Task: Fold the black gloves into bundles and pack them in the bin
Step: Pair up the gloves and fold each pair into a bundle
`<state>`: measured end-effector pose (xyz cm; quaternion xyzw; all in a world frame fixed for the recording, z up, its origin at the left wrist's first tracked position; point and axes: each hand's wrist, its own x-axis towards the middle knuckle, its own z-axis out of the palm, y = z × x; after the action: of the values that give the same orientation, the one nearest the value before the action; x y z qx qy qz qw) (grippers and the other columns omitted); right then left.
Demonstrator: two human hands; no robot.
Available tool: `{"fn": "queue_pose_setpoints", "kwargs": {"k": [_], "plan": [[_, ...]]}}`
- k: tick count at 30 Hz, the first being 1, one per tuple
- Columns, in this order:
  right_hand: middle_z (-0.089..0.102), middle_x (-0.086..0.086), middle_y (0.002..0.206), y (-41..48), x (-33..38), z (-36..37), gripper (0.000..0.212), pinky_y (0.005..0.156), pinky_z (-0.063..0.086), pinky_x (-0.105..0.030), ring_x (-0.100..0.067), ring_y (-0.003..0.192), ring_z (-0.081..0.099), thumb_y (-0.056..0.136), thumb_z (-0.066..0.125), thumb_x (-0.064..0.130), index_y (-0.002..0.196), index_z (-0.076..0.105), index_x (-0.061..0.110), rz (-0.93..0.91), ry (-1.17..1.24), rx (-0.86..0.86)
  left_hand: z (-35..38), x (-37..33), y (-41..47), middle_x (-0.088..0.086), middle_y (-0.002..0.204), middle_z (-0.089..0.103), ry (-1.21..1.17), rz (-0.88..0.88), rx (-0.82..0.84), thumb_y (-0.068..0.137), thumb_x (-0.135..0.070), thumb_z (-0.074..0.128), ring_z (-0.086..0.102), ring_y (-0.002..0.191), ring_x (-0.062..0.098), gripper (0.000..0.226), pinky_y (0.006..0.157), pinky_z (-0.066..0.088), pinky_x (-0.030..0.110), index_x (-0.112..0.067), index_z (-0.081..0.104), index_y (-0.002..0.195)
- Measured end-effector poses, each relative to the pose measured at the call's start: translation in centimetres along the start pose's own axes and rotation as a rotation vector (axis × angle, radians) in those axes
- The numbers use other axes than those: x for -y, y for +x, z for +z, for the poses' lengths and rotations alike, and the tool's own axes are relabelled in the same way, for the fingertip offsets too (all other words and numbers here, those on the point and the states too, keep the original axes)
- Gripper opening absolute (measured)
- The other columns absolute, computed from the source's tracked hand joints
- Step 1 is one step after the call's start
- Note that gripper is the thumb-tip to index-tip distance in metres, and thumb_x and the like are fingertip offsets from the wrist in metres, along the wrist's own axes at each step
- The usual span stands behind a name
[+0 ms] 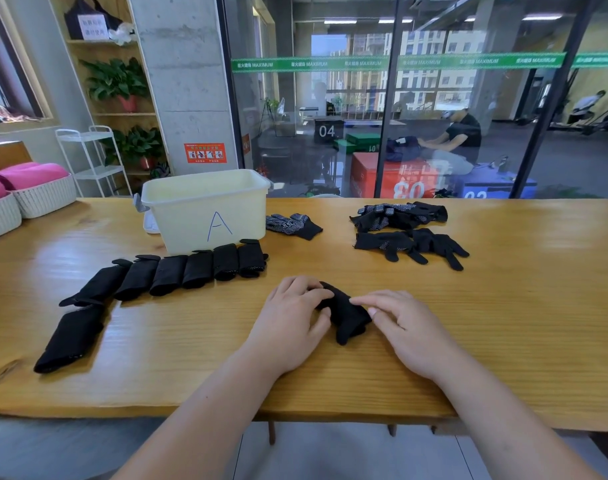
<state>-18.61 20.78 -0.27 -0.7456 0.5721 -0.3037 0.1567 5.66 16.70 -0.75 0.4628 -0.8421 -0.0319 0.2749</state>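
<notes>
At lower centre of the frame our left hand (292, 317) curls its grip round the half-folded black glove (344, 313) on the wooden surface (520, 323) — our right hand (404, 325) presses it with straight fingers. A row of folded bundles (191, 271) lies left of centre before the cream bin (209, 209); loose gloves (406, 233) lie right of the bin.

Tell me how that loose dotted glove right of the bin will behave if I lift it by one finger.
The loose glove lies flat and limp, so it would probably droop rather than hold shape. Thin knit suggests it is light. Its white grip dots likely resist sliding on the wooden table.
</notes>
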Motion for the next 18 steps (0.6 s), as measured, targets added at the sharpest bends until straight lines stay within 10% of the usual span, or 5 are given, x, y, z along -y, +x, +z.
{"fn": "queue_pose_setpoints", "kwargs": {"k": [8, 18], "plan": [[0.06, 0.037, 0.131, 0.0, 0.3, -0.1, 0.032, 0.112, 0.043, -0.033, 0.008, 0.129, 0.048, 0.106, 0.058, 0.046, 0.136, 0.061, 0.058, -0.009, 0.011, 0.008, -0.3, 0.6, 0.1, -0.026, 0.142, 0.048, -0.193, -0.067, 0.124, 0.098, -0.061, 0.062, 0.05, 0.131, 0.002, 0.054, 0.116, 0.043, 0.038, -0.037, 0.059, 0.147], [0.026, 0.029, 0.168, 2.6, 1.1, 0.3, 0.053, 0.131, 0.018, -0.048, -0.008, 0.161, 0.013, 0.109, 0.043, 0.056, 0.159, 0.026, 0.06, -0.007, -0.153, 0.31, -1.3, 1.1, 0.0, -0.027, 0.145, 0.05, -0.268, -0.147, 0.095, 0.102, -0.055, 0.062, 0.052, 0.13, -0.002, 0.053, 0.109, 0.044, 0.022, -0.033, 0.057, 0.15]]}}
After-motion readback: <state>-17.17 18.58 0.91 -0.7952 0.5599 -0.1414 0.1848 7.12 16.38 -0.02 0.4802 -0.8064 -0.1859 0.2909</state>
